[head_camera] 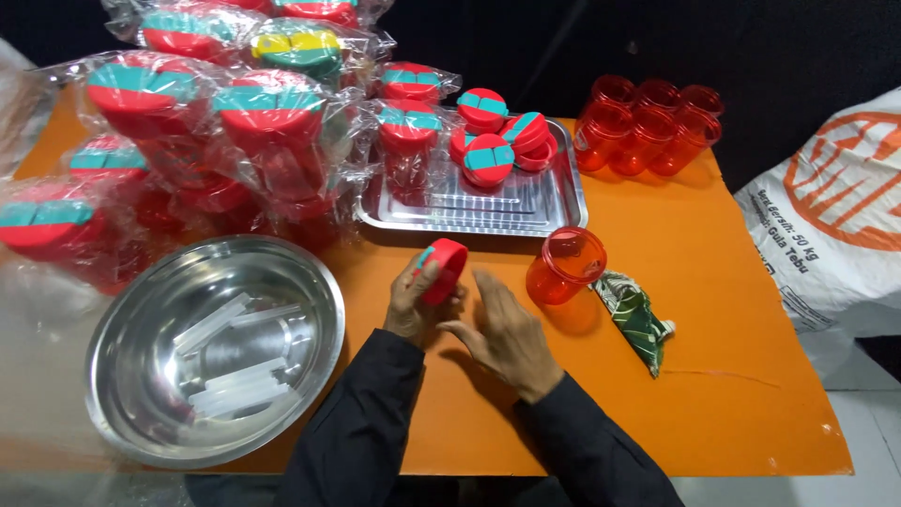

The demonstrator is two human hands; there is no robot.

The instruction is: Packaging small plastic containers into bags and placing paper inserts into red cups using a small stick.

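On an orange table point(732, 376), the left hand point(413, 305) grips a red lid point(443, 270).
The right hand point(507, 333) hovers open beside it, near an orange jar point(563, 268).

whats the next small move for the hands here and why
Probably bring the red lid over to the open orange jar and seat it. The left hand holds the lid on edge, the right hand is empty beside it, and the jar stands uncapped just to the right on the orange table.
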